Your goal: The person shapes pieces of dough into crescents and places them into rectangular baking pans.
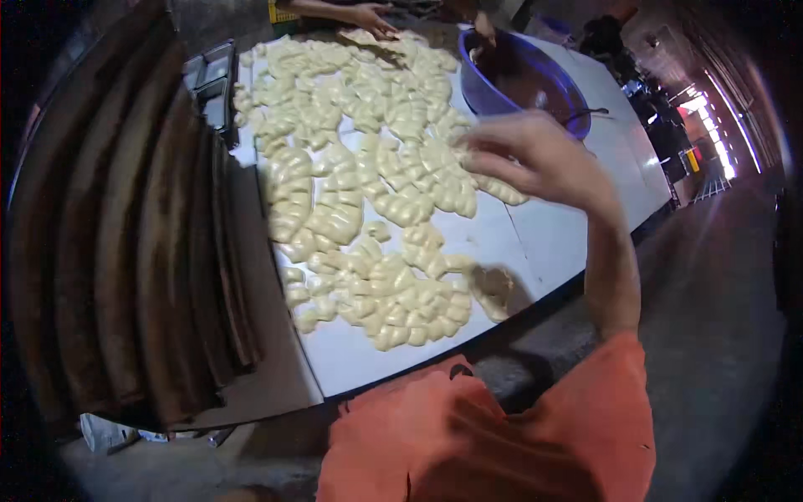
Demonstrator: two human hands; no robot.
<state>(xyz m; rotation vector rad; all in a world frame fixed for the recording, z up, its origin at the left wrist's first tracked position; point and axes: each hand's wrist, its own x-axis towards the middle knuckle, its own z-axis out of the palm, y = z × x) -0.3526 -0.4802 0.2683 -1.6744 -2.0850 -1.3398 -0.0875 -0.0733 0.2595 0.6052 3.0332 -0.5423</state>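
Note:
My right hand hangs above the right side of a spread of pale yellow, ridged dough pieces. Its thumb and fingers curl toward each other, slightly blurred; whatever lies between the tips cannot be made out against the pale dough. Its shadow falls on a single dough piece near the table's front edge. Many of the pieces touch or overlap on the white tabletop. My left hand does not show.
A purple tub with a dark inside stands at the far right, a thin handle over its rim. Across the table are another person's hands, one at the tub. Long brown stacked forms crowd the left, beside dark metal trays.

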